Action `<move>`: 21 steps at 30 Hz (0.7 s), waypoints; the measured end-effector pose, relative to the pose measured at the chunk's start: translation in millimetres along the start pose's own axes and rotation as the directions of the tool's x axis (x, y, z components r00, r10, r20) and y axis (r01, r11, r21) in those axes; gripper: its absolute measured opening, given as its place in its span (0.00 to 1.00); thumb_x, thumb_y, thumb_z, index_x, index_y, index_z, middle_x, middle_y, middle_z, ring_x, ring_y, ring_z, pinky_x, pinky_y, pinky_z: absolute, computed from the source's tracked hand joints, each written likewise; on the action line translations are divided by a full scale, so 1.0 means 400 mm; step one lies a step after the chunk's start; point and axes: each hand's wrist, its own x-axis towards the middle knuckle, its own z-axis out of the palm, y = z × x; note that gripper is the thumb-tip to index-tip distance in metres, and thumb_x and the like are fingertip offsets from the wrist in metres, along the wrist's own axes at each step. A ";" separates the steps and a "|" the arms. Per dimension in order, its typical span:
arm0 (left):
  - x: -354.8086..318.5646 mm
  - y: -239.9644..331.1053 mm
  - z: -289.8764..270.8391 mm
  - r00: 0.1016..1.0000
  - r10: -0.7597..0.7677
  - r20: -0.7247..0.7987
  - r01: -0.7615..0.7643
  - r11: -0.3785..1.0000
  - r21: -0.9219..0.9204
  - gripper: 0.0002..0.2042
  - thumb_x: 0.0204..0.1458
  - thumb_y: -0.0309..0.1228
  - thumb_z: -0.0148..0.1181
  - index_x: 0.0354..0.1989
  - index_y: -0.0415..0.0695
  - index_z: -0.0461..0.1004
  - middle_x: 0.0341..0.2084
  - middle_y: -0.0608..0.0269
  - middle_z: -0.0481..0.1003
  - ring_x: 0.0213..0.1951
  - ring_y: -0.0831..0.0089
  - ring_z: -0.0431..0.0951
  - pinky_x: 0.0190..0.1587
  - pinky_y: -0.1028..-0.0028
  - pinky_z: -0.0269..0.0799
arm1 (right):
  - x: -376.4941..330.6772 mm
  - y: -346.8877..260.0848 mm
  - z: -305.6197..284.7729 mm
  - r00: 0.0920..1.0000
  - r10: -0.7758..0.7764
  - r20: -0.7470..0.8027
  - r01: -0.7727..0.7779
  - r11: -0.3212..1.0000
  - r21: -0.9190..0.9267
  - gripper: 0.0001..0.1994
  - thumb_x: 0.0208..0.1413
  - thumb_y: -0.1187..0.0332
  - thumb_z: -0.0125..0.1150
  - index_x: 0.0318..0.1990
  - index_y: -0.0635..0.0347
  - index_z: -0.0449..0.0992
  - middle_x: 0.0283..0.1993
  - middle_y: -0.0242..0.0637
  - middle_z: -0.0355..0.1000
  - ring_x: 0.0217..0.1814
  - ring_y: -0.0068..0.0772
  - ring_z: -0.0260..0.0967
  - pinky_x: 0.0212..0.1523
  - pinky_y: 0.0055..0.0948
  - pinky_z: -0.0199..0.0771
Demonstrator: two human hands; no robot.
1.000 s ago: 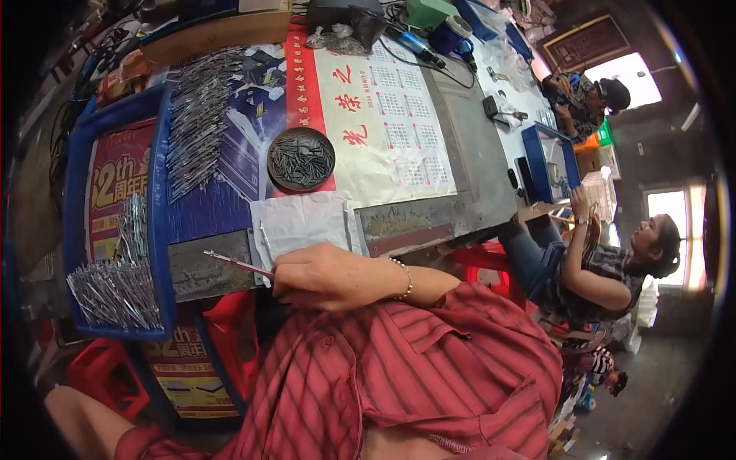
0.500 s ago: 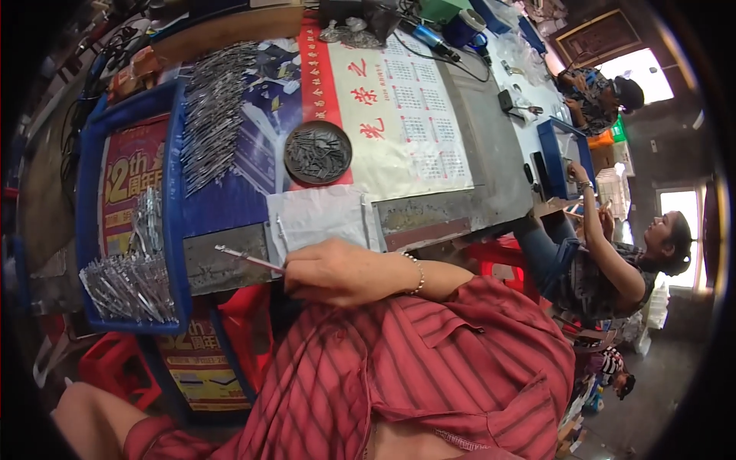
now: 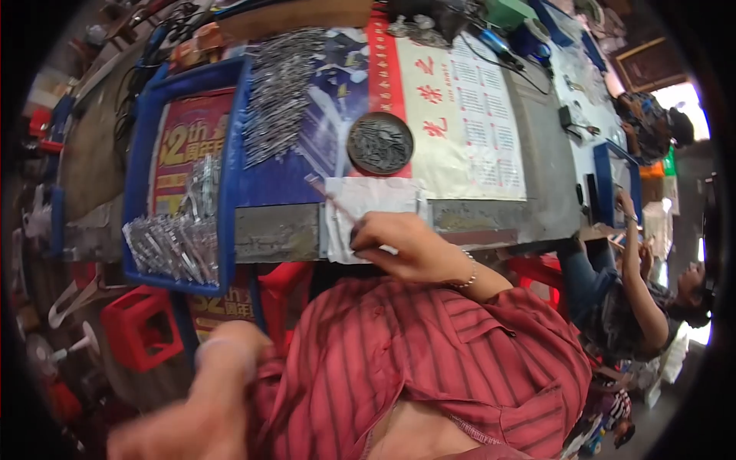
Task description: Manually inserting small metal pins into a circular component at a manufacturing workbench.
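My right hand (image 3: 405, 244), with a bead bracelet at its wrist, pinches a slim metal rod (image 3: 331, 198), silver at its far end and reddish along the shaft. The rod points up and left over a white cloth or paper sheet (image 3: 368, 192) at the table's near edge. Beyond the sheet sits a round dish (image 3: 381, 143) full of small dark metal pieces. My left hand (image 3: 176, 429) is at the lower left, below table height and away from the goods; its fingers are smeared by motion.
A blue tray (image 3: 132, 192) with silver metal strips (image 3: 175, 247) stands on the left. Next to it lies a large pile of similar strips (image 3: 282, 96). A calendar poster (image 3: 479, 130) covers the table. Red stools (image 3: 142, 326) stand below; a co-worker (image 3: 644, 299) sits at the right.
My right hand has moved up and right with the rod, which now lies over the white sheet. My left arm has swung inward and lower. The whole view has shifted.
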 end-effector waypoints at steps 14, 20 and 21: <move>-0.390 0.198 0.164 -0.274 -0.278 0.921 0.814 -0.577 0.068 0.13 0.60 0.26 0.48 0.51 0.33 0.67 0.41 0.58 0.75 0.46 0.74 0.74 0.52 0.75 0.67 | -0.050 0.010 0.020 0.996 0.087 -0.023 -0.088 0.995 -0.045 0.07 0.47 0.80 0.59 0.34 0.62 0.71 0.32 0.40 0.69 0.34 0.42 0.70 0.35 0.34 0.69; -0.384 0.224 0.157 -0.267 -0.425 0.865 0.831 -0.557 -0.017 0.14 0.59 0.27 0.50 0.52 0.34 0.65 0.43 0.61 0.72 0.45 0.78 0.71 0.50 0.77 0.66 | -0.058 0.025 0.029 0.995 0.087 0.053 -0.085 0.996 -0.030 0.06 0.48 0.79 0.60 0.34 0.63 0.70 0.31 0.41 0.68 0.33 0.44 0.69 0.34 0.34 0.69; -0.378 0.216 0.161 -0.166 -0.580 0.798 0.912 -0.399 -0.100 0.16 0.59 0.29 0.50 0.53 0.34 0.63 0.45 0.58 0.71 0.48 0.75 0.71 0.52 0.76 0.65 | -0.056 0.029 0.025 0.994 0.095 0.053 -0.094 0.995 -0.032 0.06 0.48 0.79 0.60 0.34 0.63 0.70 0.31 0.41 0.68 0.33 0.44 0.69 0.34 0.34 0.69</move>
